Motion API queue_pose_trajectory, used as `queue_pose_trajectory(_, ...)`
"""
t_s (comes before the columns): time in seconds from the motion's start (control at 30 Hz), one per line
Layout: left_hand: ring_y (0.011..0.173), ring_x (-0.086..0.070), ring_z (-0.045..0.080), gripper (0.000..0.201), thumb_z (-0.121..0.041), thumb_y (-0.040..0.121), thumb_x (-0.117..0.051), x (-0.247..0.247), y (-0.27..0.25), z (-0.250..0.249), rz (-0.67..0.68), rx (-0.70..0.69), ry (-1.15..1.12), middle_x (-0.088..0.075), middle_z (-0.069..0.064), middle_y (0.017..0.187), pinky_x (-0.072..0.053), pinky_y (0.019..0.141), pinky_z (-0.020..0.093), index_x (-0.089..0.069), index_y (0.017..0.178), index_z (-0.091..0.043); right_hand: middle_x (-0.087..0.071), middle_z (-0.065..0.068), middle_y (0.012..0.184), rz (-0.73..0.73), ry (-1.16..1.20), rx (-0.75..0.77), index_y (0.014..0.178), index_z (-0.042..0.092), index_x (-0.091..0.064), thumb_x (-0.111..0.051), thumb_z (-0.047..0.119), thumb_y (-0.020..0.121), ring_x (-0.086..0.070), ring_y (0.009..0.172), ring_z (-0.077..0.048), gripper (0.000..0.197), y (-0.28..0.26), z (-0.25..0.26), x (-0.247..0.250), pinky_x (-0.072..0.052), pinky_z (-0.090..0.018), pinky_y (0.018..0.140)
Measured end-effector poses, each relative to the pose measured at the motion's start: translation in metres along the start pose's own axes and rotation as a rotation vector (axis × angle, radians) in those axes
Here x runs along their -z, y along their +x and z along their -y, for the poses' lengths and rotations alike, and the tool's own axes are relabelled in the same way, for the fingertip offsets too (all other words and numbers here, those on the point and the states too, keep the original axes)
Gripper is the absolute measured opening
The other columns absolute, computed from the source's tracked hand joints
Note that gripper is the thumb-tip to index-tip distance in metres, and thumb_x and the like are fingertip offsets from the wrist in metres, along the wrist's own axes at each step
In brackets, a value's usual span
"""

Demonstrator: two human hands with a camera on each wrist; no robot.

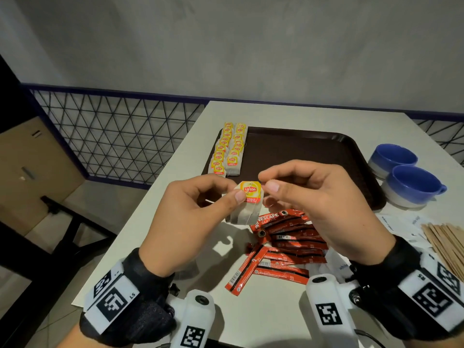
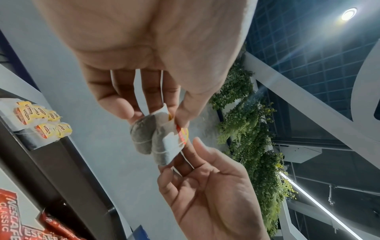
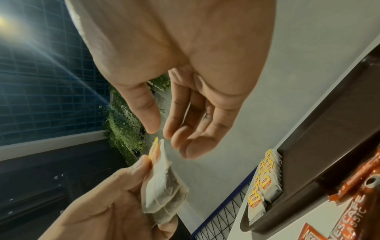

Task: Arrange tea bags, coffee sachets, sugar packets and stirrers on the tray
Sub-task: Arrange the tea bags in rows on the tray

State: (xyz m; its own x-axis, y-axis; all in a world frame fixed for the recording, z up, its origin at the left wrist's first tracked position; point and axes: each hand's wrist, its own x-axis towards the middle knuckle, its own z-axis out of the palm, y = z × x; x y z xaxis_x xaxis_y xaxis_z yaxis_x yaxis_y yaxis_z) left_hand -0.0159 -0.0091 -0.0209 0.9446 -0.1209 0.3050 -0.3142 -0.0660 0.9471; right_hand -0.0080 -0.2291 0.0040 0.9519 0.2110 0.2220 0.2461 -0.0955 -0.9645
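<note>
Tea bag (image 1: pixel 247 202) number whatever-it-is sits up in the air between both hands, above the white table (image 1: pixel 175 177) and just in front of the dark brown tray (image 1: pixel 301 151). Its yellow Lipton tag is pinched against the paper by the left hand (image 1: pixel 190 222), thumb on the front and fingers curled behind; from the left wrist view you can see the two grey pouches of the tea bag (image 2: pixel 158 139) hanging below that grip. The right hand (image 1: pixel 319 202) has its thumb and forefinger brought close together at the tag's right edge, with the other fingers loosely curled; whether those tips are actually pinching the fine string I cannot tell, since the right wrist view shows a small gap between them just above the tea bag (image 3: pixel 164 183). On the tray's left side lie two neat overlapping rows of tea bags (image 1: pixel 229 149), tags up. Beneath the hands, red coffee sachets (image 1: pixel 281 244) lie in a loose heap on the table. To the right are wooden stirrers (image 1: pixel 444 244) fanned in a pile, white sugar packets (image 1: pixel 401 222) beside them, and two blue cups (image 1: pixel 404 172) standing just off the tray's right edge.
</note>
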Motion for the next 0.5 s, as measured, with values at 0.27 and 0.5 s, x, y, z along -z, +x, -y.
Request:
queue_pose_trajectory(0.27,0.066,-0.06,0.012,0.009,-0.025,0.084,-0.076,0.0013,0.0011,-0.0009,-0.018,-0.011,-0.01,-0.073,0.012,0.079,-0.052,0.068,0.024,-0.08,0.088,-0.018,-0.079,-0.007,0.083,0.021,-0.061,-0.019,0.098,0.014,-0.083,-0.081,0.016,0.087,-0.072,0.071,-0.019,0.012,0.0046,-0.0004,-0.0051,-0.058,-0.024,0.066)
queue_pose_trajectory(0.5,0.067,-0.063,0.017,0.008,-0.025,0.084,-0.077,0.0053,0.0029,0.0003,-0.032,-0.025,-0.005,-0.075,0.012,0.079,-0.053,0.068,0.029,-0.081,0.089,-0.02,-0.079,-0.009,0.084,0.041,-0.046,-0.011,0.098,0.011,-0.082,-0.082,0.013,0.086,-0.072,0.073,-0.022,0.012,0.0096,0.001,-0.0053,-0.058,-0.025,0.067)
